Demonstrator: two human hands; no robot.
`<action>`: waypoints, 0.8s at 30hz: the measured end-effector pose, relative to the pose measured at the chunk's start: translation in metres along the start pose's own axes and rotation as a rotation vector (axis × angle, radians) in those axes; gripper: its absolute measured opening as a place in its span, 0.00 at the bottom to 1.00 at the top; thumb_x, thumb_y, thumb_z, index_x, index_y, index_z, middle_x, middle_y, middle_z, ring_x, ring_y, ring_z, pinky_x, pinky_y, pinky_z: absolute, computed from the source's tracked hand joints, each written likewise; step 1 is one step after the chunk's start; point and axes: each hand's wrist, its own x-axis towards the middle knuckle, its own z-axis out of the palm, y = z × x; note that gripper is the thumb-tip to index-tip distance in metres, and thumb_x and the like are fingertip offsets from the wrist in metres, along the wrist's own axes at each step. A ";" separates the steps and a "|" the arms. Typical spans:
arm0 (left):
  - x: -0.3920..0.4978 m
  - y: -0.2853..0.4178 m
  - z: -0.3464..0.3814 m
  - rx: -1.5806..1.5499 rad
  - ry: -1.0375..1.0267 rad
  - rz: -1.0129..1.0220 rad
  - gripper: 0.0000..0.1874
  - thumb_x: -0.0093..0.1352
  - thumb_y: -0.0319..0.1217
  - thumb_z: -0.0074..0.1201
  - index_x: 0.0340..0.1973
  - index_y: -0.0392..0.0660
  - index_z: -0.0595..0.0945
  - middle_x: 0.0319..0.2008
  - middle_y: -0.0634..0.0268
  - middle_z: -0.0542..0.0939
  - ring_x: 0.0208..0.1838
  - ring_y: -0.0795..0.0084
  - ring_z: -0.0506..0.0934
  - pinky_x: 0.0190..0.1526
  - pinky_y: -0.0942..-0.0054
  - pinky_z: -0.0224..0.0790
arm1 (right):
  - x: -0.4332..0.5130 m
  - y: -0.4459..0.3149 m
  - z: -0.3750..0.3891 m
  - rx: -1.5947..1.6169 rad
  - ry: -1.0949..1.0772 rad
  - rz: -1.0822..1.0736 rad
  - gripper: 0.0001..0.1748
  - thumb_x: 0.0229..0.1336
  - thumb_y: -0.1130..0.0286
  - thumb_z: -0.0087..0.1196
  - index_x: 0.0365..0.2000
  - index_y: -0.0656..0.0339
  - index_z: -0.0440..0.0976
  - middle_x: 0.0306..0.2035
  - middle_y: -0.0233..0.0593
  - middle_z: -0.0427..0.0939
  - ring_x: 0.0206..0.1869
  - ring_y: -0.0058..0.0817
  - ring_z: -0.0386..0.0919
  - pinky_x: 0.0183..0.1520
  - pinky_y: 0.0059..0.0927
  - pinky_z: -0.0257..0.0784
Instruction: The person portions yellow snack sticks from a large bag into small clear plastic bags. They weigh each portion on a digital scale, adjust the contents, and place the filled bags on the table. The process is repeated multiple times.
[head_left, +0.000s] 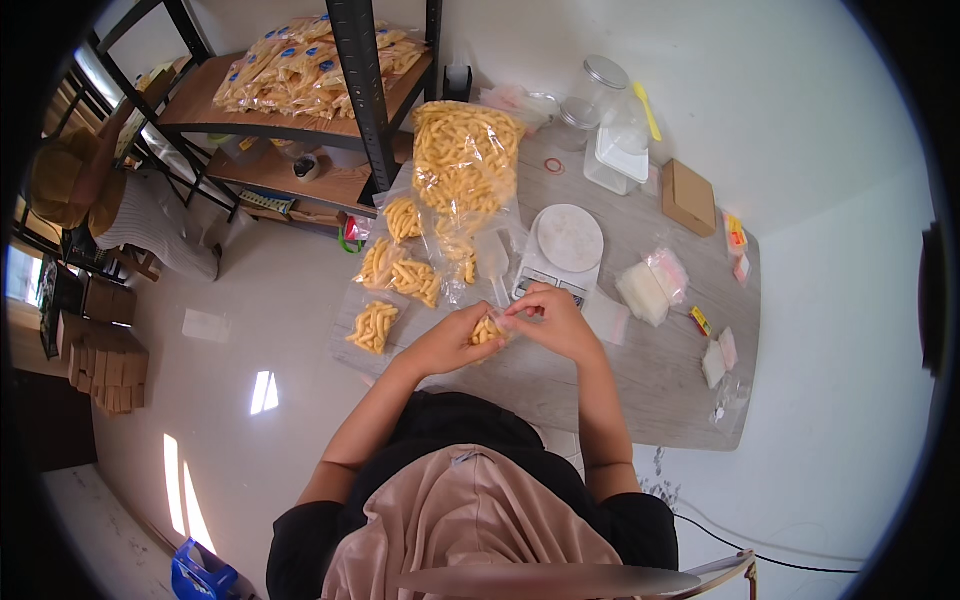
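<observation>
My left hand (446, 343) is wrapped around a small clear plastic bag (486, 331) of yellow puffed snack sticks, low over the table's near edge. At the bag's top, the fingers of my right hand (553, 319) pinch the plastic. Just beyond my hands is a white kitchen scale (570, 238) with nothing on its round plate; my right hand partly hides its panel. A clear plastic scoop (492, 259) lies left of the scale, by the mouth of a large snack bag (469, 154). Small filled bags (373, 328) lie to the left.
Right of the scale are stacked small plastic bags (646, 291), a cardboard box (688, 197) and a yellow matchbox-like pack (700, 320). Jars (581, 112) and a white tub (616, 161) stand along the wall. Black-framed shelving (360, 90) borders the table's left. A person (112, 187) is at far left.
</observation>
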 end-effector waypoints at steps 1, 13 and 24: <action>0.000 0.000 0.000 0.022 -0.005 -0.012 0.18 0.64 0.38 0.56 0.41 0.39 0.71 0.28 0.56 0.74 0.31 0.65 0.74 0.36 0.71 0.66 | 0.001 0.001 0.002 0.023 -0.014 0.026 0.10 0.45 0.67 0.65 0.26 0.65 0.80 0.22 0.30 0.70 0.25 0.17 0.65 0.28 0.19 0.61; -0.029 -0.044 0.002 -0.250 0.166 -0.081 0.14 0.66 0.32 0.54 0.44 0.41 0.71 0.43 0.62 0.74 0.45 0.74 0.72 0.47 0.73 0.65 | 0.018 0.037 0.022 0.508 0.146 0.207 0.09 0.52 0.68 0.61 0.29 0.65 0.79 0.24 0.24 0.71 0.27 0.10 0.65 0.29 0.17 0.60; -0.031 -0.040 -0.002 -0.492 0.240 -0.212 0.19 0.67 0.32 0.54 0.52 0.40 0.70 0.44 0.65 0.75 0.45 0.79 0.72 0.47 0.78 0.65 | 0.070 0.071 0.074 -0.028 0.368 0.115 0.17 0.53 0.61 0.58 0.39 0.62 0.78 0.25 0.33 0.74 0.25 0.18 0.68 0.29 0.23 0.65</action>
